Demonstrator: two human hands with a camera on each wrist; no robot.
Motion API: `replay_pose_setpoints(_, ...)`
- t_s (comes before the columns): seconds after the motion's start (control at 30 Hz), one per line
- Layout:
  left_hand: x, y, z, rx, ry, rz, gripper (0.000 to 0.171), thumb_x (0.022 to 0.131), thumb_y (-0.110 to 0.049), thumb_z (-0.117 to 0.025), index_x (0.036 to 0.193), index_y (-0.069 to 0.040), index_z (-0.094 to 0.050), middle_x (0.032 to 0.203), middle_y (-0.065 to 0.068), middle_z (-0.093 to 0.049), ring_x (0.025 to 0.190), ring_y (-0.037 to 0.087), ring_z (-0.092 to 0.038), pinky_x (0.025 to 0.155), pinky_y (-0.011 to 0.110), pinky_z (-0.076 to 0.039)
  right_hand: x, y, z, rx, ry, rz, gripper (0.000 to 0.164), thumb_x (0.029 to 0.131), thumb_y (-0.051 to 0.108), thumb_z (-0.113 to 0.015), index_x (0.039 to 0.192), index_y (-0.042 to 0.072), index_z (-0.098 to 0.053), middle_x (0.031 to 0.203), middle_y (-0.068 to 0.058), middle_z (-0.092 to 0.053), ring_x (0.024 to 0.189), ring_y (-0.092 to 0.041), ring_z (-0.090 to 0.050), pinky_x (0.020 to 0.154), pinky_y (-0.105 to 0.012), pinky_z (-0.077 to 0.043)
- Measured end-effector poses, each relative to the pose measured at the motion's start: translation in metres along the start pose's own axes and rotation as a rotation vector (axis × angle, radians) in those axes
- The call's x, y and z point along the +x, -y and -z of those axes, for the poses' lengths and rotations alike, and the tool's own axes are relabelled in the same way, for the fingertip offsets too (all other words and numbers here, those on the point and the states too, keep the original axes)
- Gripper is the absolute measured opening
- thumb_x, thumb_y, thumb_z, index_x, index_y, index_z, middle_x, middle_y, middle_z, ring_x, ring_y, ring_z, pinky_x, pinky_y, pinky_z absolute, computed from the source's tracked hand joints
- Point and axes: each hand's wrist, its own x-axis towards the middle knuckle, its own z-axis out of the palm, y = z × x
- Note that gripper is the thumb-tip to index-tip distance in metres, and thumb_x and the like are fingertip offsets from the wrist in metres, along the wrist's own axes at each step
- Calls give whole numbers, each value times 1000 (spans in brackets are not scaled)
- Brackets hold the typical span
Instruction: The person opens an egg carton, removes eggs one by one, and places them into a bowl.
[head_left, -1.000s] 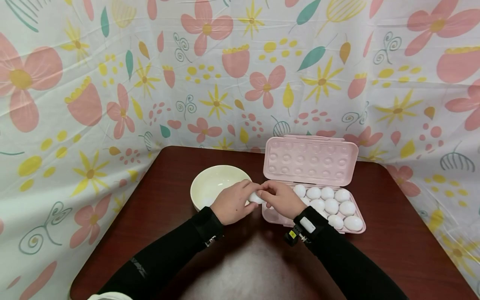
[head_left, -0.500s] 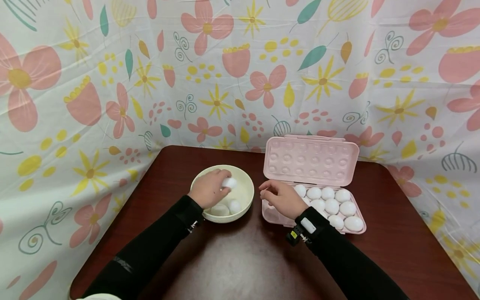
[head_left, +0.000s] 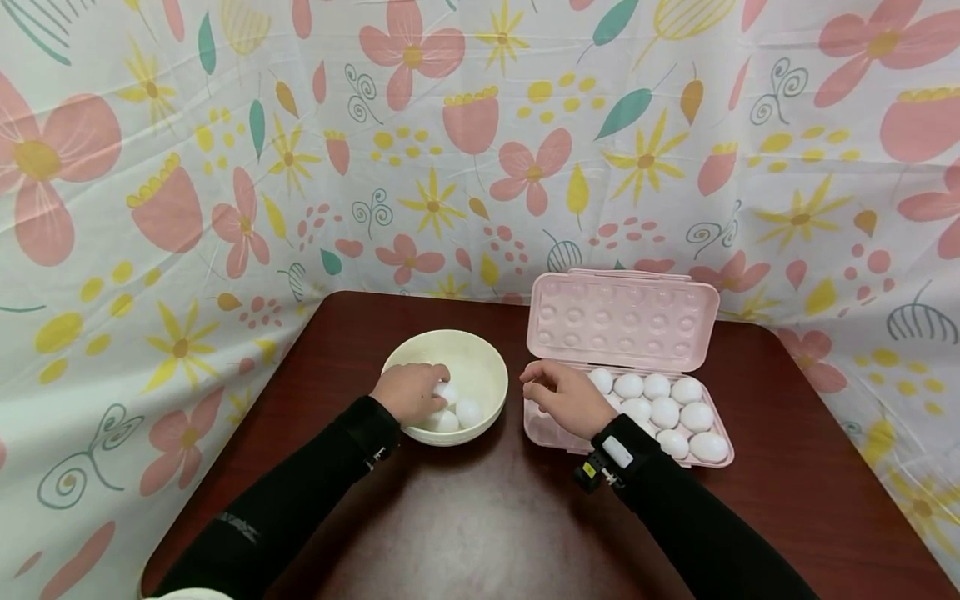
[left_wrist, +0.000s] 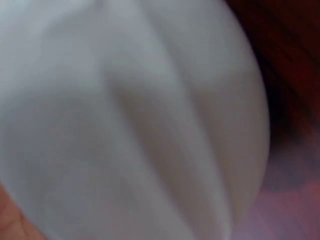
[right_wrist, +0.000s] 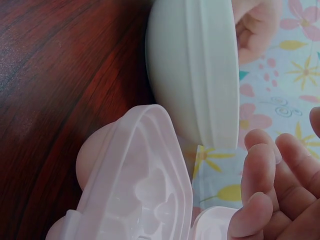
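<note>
Inside the cream bowl point(head_left: 480, 350), my left hand point(head_left: 405, 393) holds a white egg point(head_left: 447, 392) between fingers and thumb, low beside other white eggs point(head_left: 469, 412). The bowl's outer wall point(left_wrist: 150, 125) fills the left wrist view, blurred. My right hand point(head_left: 566, 398) hovers over the left part of the pink egg carton point(head_left: 551, 433), its fingers loosely bent and holding nothing. In the right wrist view, the fingers point(right_wrist: 259, 167) hang above the carton's empty cups point(right_wrist: 135, 200), with the bowl beyond.
The carton's lid point(head_left: 622, 321) stands raised at the back. Several white eggs point(head_left: 664, 412) fill the carton's right part. All rest on a dark red-brown table point(head_left: 465, 517), with a flowered curtain point(head_left: 450, 167) behind and at the sides.
My left hand took the egg from beside the right hand, carried it left over the bowl and lowered it in. The right hand let go of the egg and has stayed over the carton.
</note>
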Motion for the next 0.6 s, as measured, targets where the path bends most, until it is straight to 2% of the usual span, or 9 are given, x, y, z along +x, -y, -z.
replay_pose_setpoints(0.27, -2, -3, -4, 11, 15, -23, 32, 96, -30, -71, 125, -18, -66, 106, 1, -73, 92, 20, -67, 77, 41, -48, -1, -3, 1, -11, -19, 22, 16, 96, 17, -65, 110, 12, -70, 106, -1, -71, 71, -12, -64, 70, -33, -54)
replay_pose_setpoints(0.6, -4, -4, -4, 4, -5, -40, 23, 97, -21, -65, 119, -16, -67, 91, -1, -71, 78, 16, -63, 70, 38, -46, -3, -4, 1, -37, -32, 4, 18, 96, 16, -64, 112, 12, -71, 100, 1, -71, 71, -12, -65, 71, -32, -54)
